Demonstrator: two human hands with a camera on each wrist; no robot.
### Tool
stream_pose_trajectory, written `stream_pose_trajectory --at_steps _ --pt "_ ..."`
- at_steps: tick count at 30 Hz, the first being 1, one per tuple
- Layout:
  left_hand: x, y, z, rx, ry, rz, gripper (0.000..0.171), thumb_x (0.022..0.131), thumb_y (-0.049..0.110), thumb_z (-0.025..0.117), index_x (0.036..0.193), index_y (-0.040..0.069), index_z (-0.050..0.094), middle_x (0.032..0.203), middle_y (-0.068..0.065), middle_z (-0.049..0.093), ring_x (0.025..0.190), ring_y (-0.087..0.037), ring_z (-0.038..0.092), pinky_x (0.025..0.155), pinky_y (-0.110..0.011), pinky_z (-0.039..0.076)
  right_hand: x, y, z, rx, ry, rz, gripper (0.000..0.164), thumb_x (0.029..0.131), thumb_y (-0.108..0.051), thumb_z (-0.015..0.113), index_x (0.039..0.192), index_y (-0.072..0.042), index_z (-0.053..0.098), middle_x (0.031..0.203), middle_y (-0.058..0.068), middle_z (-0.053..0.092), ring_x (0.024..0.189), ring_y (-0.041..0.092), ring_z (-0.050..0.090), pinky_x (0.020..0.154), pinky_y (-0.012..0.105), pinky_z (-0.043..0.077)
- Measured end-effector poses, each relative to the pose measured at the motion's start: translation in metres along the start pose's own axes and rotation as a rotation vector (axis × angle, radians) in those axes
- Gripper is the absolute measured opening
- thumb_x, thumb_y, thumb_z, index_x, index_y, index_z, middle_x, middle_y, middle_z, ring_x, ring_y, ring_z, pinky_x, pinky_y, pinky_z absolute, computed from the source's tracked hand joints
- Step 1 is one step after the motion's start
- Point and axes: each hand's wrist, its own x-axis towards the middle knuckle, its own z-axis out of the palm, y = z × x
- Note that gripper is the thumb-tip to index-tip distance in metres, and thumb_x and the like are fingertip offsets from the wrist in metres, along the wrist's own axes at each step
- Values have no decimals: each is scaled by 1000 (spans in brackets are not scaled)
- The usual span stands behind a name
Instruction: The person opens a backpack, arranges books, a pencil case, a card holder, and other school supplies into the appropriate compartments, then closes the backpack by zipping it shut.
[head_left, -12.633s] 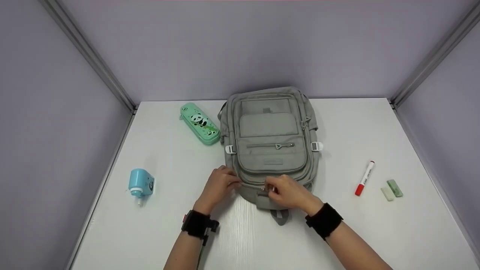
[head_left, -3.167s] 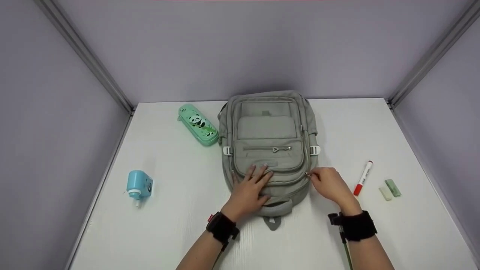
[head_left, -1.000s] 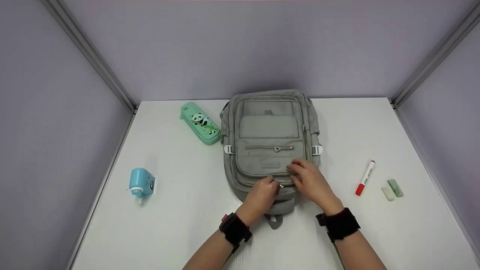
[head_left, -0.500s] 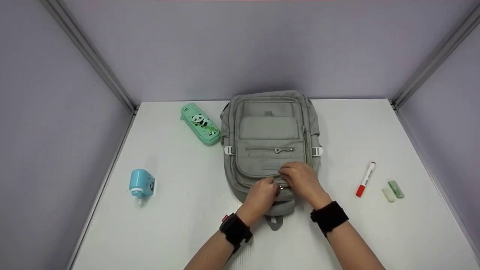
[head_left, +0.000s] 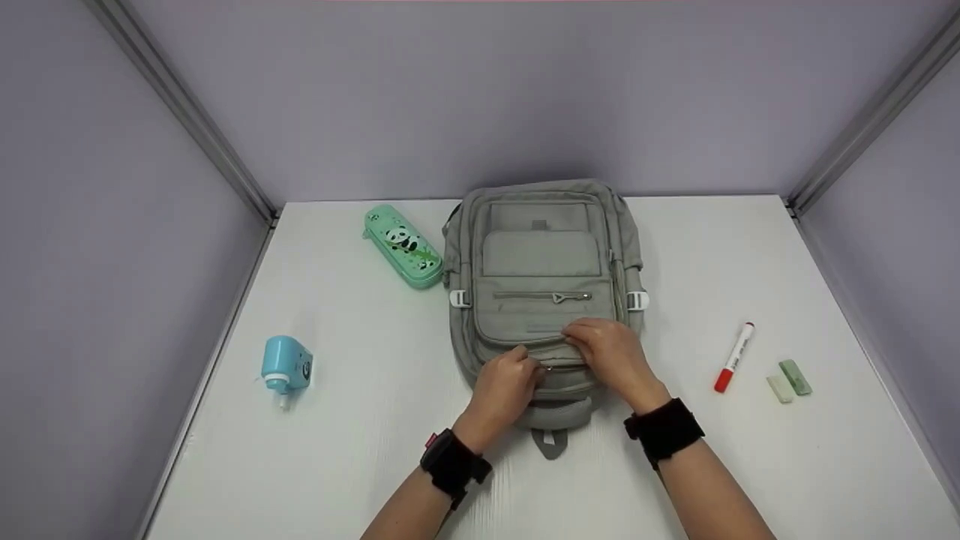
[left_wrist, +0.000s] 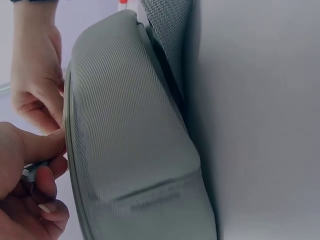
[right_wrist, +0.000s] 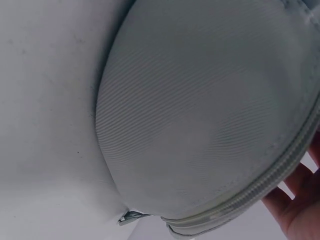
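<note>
A grey backpack [head_left: 540, 255] lies on its back with its top handle [head_left: 559, 415] towards me. My left hand [head_left: 502, 386] pinches a metal zipper pull [left_wrist: 31, 172] on the curved zipper at the near end, its fingers curled in the left wrist view. Just right of it, my right hand [head_left: 615, 360] pinches the fabric edge above that same zipper with thumb and fingertips. In the right wrist view the zipper track [right_wrist: 240, 197] runs along the bag's rim beside the right fingers [right_wrist: 295, 200]. What the right fingertips hold is partly hidden.
A green panda pencil case [head_left: 403, 246] lies against the bag's upper left side. A light-blue bottle-shaped item [head_left: 285, 361] is at the left. To the right lie a red-capped marker [head_left: 735, 358] and two small erasers, one green [head_left: 795, 376], one pale [head_left: 780, 388].
Earlier my left hand lay flat on the bag while the right held the pull at the right side. Now the left hand has the pull and has drawn it leftward; the right grips the edge.
</note>
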Motion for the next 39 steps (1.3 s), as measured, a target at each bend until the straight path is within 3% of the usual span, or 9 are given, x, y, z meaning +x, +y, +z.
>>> stream_pose_trajectory --at_steps 9,27,32,39 --pt "-9 -20 -17 -62 -31 -56 6 85 11 77 83 7 75 75 -1 58 65 -16 64 58 -28 53 1 2 -2 34 22 1 9 85 -8 76 94 -9 77 95 4 73 85 24 70 75 40 55" --pt "-26 -54 -37 -65 -28 -212 5 85 8 77 83 5 74 79 -2 63 69 -18 64 62 -32 53 1 3 -8 49 79 1 10 84 -7 76 95 -8 77 95 5 73 85 24 70 74 39 56" --pt "-25 -67 -39 -40 -32 -239 6 85 8 77 81 5 72 78 -3 62 67 -19 64 59 -33 53 1 3 -9 50 74 -1 11 84 -6 76 95 -8 77 95 5 73 85 24 70 74 39 56" --pt "-19 -84 -37 64 -28 -266 10 85 10 77 80 6 70 74 -3 62 63 -21 64 55 -36 52 0 3 -8 62 68 0 11 84 -6 77 94 -7 77 95 6 73 86 25 70 76 39 55"
